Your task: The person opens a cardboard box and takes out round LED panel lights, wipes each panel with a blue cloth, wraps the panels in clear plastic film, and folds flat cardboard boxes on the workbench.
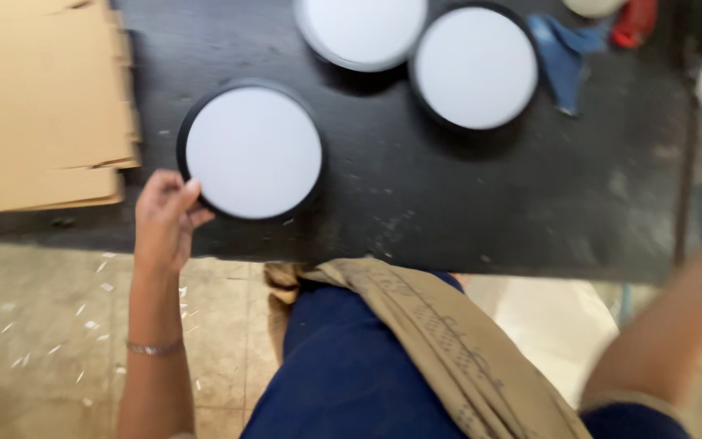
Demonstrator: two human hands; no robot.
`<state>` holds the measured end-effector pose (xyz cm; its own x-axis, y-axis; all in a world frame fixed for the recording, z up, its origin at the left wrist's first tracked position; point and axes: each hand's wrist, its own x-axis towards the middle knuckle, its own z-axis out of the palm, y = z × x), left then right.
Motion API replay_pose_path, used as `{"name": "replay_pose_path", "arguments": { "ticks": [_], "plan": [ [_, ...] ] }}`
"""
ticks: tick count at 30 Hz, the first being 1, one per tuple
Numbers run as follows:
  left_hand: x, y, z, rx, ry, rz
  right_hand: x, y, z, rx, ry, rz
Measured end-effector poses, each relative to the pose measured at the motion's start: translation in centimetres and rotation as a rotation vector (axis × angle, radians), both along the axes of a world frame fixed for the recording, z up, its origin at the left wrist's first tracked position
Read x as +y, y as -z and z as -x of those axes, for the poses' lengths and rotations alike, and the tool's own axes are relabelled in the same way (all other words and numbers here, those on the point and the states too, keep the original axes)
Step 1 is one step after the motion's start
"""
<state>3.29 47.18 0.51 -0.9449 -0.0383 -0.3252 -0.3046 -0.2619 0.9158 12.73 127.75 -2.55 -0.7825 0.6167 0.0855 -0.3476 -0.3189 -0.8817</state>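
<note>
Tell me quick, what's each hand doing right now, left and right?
Left hand: grip on the lower left rim of the nearest round black-rimmed white disc.
Right hand: out of frame, only the forearm shows; cannot be told.

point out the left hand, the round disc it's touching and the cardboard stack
left hand (pixel 166 215), head view, back of the hand
round disc (pixel 253 152), head view, middle of its white face
cardboard stack (pixel 38 97), head view, top sheet

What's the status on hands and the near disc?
Left hand grips the near round disc's black rim at the table edge. Right hand out of frame, only forearm visible. Two more discs behind; cardboard left.
</note>
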Motion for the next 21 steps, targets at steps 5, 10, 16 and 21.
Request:
{"name": "replay_pose_path", "arguments": {
  "ticks": [5, 10, 16, 21],
  "plan": [
    [5.4, 4.2, -4.2, -0.039, -0.058, -0.144, -2.0, 4.2, -2.8, 0.085, -0.233, 0.245],
    [9.0, 5.1, -3.9, 0.022, -0.064, -0.145, -4.5, 3.0, -3.0, 0.203, -0.073, 0.949],
    [10.4, 3.9, -3.7, 0.078, -0.182, 0.024, -4.4, -5.7, -2.3, 0.0, 0.297, -0.361],
    [10.5, 2.8, -6.1, 0.052, -0.305, 0.08, -5.9, -13.3, -0.5, -0.215, 0.512, -1.543]
  ]
}}
